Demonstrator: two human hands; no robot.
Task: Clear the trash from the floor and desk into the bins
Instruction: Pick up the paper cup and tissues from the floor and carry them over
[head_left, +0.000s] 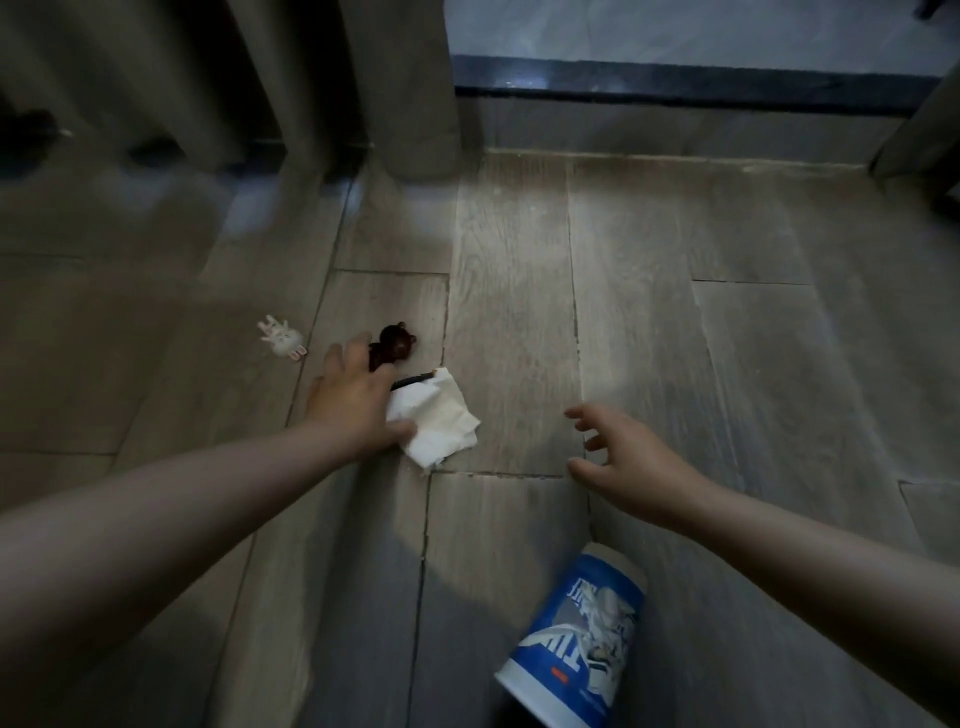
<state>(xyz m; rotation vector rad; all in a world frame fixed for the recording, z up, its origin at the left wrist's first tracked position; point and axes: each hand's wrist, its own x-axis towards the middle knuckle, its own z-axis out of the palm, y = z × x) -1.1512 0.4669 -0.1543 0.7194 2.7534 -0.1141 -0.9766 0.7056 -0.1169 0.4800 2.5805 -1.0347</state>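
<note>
A crumpled white tissue (439, 421) lies on the wood-look floor (649, 322), with a thin black strip poking out at its top edge. My left hand (353, 402) is on the floor at the tissue's left side, thumb pressed against its edge and fingers reaching toward a small dark brown bear figure (392, 345). My right hand (621, 457) hovers to the right of the tissue, fingers spread and loosely curled, holding nothing. A blue-and-white paper cup (579, 634) lies tipped on the floor near me, below my right forearm.
A small white rabbit-like figure (281, 338) lies left of the bear. Grey curtains (291, 78) hang down to the floor at the back left. A dark window sill or door track (675, 85) runs across the back right.
</note>
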